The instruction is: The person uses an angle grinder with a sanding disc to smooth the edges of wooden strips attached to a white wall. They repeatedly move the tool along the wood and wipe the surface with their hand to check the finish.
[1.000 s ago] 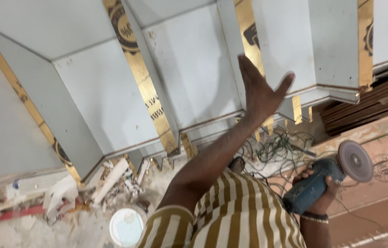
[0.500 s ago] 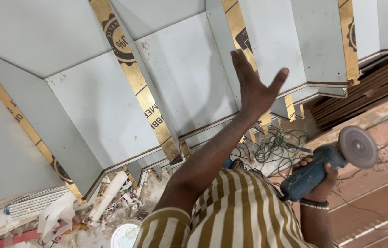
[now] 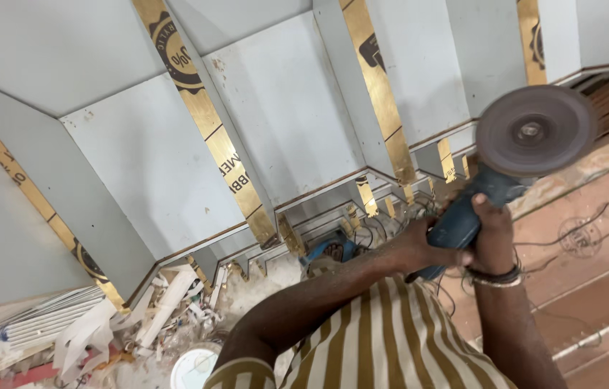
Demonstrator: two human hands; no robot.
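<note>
There is one blue angle grinder with one round grey disc at its upper end, and both hands are on its body. The right hand is closed around the blue body just under the disc, with the fingers wrapped tightly, and it wears one dark band at the wrist below the grinder. The left hand comes from the left of the grinder and closes on the lower part of its body, touching it beside the right hand. The grinder is raised in front of the white wall panels, which carry four gold strips in view, all to the left of or above the grinder. One second blue tool lies on the floor, left of the grinder and near the foot of the panels. Farther left of the grinder, white scraps lie in a heap, and one white round container stands below them. Thin cables run over the reddish floor to the right of the grinder.
</note>
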